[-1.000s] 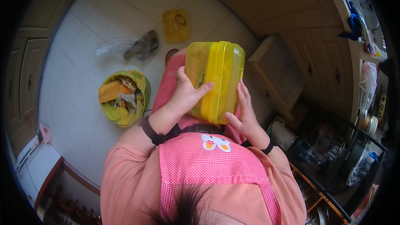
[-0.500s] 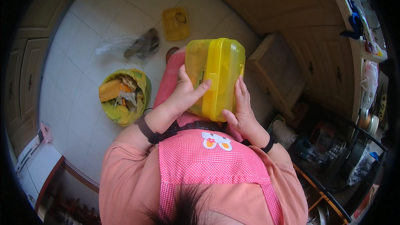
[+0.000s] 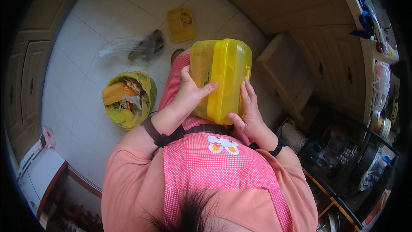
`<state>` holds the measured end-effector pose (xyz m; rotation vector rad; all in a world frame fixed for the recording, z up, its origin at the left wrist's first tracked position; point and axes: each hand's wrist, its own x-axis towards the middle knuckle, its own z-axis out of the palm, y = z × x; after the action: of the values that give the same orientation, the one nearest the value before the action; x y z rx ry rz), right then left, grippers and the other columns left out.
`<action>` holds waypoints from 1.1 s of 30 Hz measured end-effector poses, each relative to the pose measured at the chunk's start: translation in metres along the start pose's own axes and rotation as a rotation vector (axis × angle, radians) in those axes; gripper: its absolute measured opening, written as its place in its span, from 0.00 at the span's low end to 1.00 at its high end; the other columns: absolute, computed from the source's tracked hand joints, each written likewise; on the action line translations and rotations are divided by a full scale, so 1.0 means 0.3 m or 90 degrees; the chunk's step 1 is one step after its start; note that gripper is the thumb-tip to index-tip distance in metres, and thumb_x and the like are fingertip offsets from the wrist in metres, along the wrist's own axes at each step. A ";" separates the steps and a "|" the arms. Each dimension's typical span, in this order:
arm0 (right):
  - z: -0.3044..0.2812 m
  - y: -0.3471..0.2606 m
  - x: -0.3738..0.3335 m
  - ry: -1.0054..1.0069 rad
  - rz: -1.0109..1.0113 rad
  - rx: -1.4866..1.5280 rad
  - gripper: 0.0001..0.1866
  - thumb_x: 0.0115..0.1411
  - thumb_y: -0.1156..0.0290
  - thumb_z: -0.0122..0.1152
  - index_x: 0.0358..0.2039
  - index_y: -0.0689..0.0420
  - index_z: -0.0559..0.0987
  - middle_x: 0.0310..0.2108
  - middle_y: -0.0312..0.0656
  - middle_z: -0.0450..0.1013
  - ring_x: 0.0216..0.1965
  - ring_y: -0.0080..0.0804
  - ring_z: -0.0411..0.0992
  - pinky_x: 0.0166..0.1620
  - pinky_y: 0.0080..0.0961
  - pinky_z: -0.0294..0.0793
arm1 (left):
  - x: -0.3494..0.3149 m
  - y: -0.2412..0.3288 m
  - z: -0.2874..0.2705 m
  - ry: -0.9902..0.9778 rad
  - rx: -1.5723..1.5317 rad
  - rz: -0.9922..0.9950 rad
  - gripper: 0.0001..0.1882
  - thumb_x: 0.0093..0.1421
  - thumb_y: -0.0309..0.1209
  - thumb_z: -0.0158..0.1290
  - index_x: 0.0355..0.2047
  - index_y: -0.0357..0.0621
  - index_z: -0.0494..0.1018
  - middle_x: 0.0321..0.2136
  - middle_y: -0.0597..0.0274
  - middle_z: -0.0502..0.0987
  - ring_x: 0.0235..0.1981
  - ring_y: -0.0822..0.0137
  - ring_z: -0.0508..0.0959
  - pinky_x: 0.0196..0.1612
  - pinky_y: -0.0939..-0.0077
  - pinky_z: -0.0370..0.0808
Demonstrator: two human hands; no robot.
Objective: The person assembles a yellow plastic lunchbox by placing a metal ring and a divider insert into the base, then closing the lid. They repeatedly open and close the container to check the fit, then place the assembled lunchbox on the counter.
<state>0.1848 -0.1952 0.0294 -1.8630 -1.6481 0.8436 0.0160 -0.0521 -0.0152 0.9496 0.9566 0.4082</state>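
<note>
A translucent yellow plastic box (image 3: 230,75), standing on its side, rests on my lap between my two hands. Its lid appears closed, with a clasp on the raised middle rim and a handle on the right. My left hand (image 3: 191,92) grips the left half, its thumb lying across toward the clasp. Against the right side presses my right hand (image 3: 249,109), fingers along the wall and thumb at the near corner. What the box holds shows only as blurred yellow shapes.
On the tiled floor to the left stands a bin (image 3: 113,114) lined with a yellow-green bag, full of scraps. Beyond it lie a clear plastic bag (image 3: 146,47) and a shallow yellow tray (image 3: 180,25). A wooden stool-like piece (image 3: 285,73) and a crowded rack (image 3: 339,154) are at right.
The yellow box has shifted very slightly left in my hands. My left thumb has moved a little with it; both hands keep their hold.
</note>
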 end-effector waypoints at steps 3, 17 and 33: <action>0.005 -0.007 0.005 0.007 0.006 0.000 0.48 0.55 0.56 0.63 0.69 0.52 0.47 0.69 0.57 0.37 0.67 0.61 0.44 0.66 0.49 0.50 | 0.012 -0.001 0.001 0.018 -0.009 0.016 0.42 0.55 0.33 0.63 0.58 0.38 0.45 0.56 0.50 0.60 0.58 0.62 0.64 0.60 0.70 0.64; 0.002 0.144 0.013 0.209 0.279 0.216 0.29 0.65 0.62 0.55 0.63 0.57 0.61 0.57 0.48 0.61 0.62 0.41 0.58 0.62 0.31 0.60 | 0.009 -0.043 -0.092 -0.059 -0.030 0.050 0.49 0.56 0.43 0.61 0.65 0.36 0.41 0.61 0.49 0.47 0.64 0.57 0.52 0.66 0.65 0.50; -0.083 -0.003 -0.007 0.181 0.160 -0.012 0.46 0.54 0.52 0.66 0.64 0.63 0.56 0.56 0.54 0.59 0.58 0.47 0.60 0.61 0.37 0.60 | -0.022 -0.048 -0.074 -0.181 -0.229 -0.093 0.25 0.71 0.41 0.35 0.64 0.43 0.54 0.61 0.58 0.62 0.61 0.62 0.63 0.61 0.65 0.62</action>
<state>0.2022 -0.1966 0.0473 -2.1222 -1.2718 0.6254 -0.0075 -0.0533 -0.0289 0.5865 0.6591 0.2982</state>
